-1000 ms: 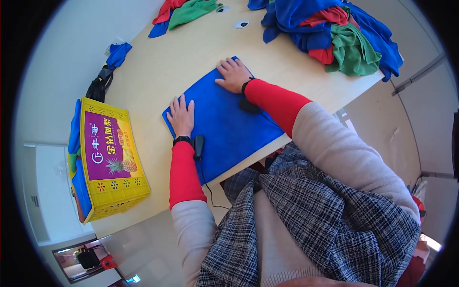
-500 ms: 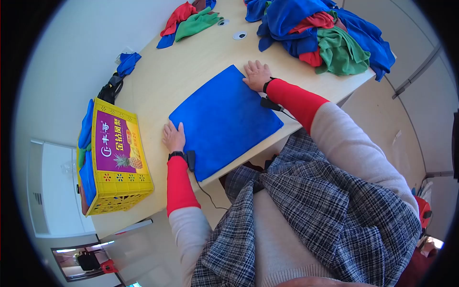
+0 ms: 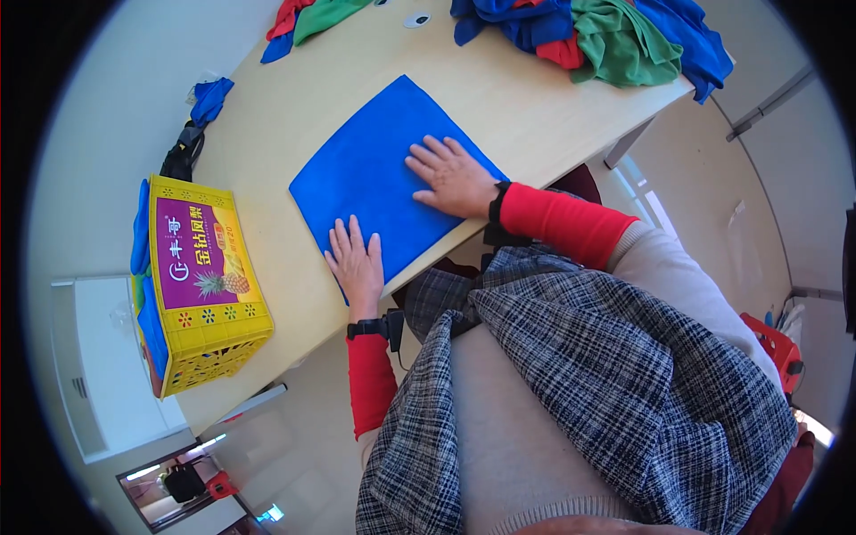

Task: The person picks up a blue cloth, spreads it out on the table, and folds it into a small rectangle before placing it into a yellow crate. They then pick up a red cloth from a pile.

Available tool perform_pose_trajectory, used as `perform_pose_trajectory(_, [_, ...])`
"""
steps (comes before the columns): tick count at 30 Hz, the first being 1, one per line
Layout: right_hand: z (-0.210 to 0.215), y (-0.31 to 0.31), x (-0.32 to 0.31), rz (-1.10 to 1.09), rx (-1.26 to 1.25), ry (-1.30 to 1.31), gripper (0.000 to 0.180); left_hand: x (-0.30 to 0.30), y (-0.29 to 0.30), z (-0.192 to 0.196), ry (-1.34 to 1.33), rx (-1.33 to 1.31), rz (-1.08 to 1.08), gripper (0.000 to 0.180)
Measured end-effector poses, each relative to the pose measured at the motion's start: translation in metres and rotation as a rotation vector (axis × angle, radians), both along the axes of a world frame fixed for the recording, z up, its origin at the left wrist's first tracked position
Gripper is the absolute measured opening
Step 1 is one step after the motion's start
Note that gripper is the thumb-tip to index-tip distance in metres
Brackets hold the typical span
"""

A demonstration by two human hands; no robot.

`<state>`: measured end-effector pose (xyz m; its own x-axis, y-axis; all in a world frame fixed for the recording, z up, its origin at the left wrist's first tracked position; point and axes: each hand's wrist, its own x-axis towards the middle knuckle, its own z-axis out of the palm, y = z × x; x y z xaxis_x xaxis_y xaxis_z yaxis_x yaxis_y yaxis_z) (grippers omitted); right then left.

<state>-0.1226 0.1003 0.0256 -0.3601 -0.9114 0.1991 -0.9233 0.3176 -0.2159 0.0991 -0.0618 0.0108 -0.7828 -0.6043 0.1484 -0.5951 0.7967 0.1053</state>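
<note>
A blue cloth (image 3: 357, 169) lies spread flat on the pale wooden table (image 3: 259, 134), close to its front edge. My left hand (image 3: 357, 267) rests on the cloth's near left part, fingers apart and pointing away from me. On the right side of the cloth, my right hand (image 3: 453, 178) lies palm down with its fingers stretched out toward the left. Neither hand holds anything. Black bands with small dark boxes sit on both wrists, over red sleeves.
A yellow plastic crate (image 3: 214, 294) with cloths in it stands at the table's left. A heap of blue, green and red cloths (image 3: 624, 45) lies at the far right. Smaller cloths (image 3: 325, 16) and an oval eye-like piece (image 3: 416, 20) are at the back. A black strap-like item (image 3: 183, 152) lies by the wall.
Both hands have moved from the cloth's side edges onto its surface, the right one leftward and nearer. My view has shifted, so the far cloths sit higher in the picture.
</note>
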Motion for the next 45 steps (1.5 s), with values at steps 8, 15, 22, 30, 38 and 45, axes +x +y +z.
perform_pose_trajectory(8, [-0.004, 0.039, -0.032, -0.11, -0.011, 0.065, 0.061, 0.036, 0.0, -0.003, 0.038, 0.034, 0.074, 0.062])
perform_pose_trajectory(15, [0.0, 0.067, -0.049, -0.156, 0.043, 0.04, 0.061, 0.062, 0.0, -0.008, 0.055, 0.056, 0.112, 0.064])
perform_pose_trajectory(22, [0.003, 0.093, -0.049, -0.087, -0.046, 0.018, 0.071, 0.083, 0.024, -0.003, 0.136, 0.02, -0.073, 0.069])
perform_pose_trajectory(30, [0.001, 0.093, -0.032, 0.27, 0.039, 0.08, 0.09, 0.093, 0.044, 0.016, 0.136, -0.065, -0.157, 0.054])
perform_pose_trajectory(38, [0.009, 0.125, -0.016, 0.342, -0.091, 0.0, 0.065, 0.121, 0.056, 0.016, 0.329, -0.038, -0.226, 0.025])
perform_pose_trajectory(45, [0.061, 0.125, -0.025, 0.464, -0.031, -0.162, 0.025, 0.131, 0.051, 0.081, 0.395, 0.222, -0.253, 0.019])
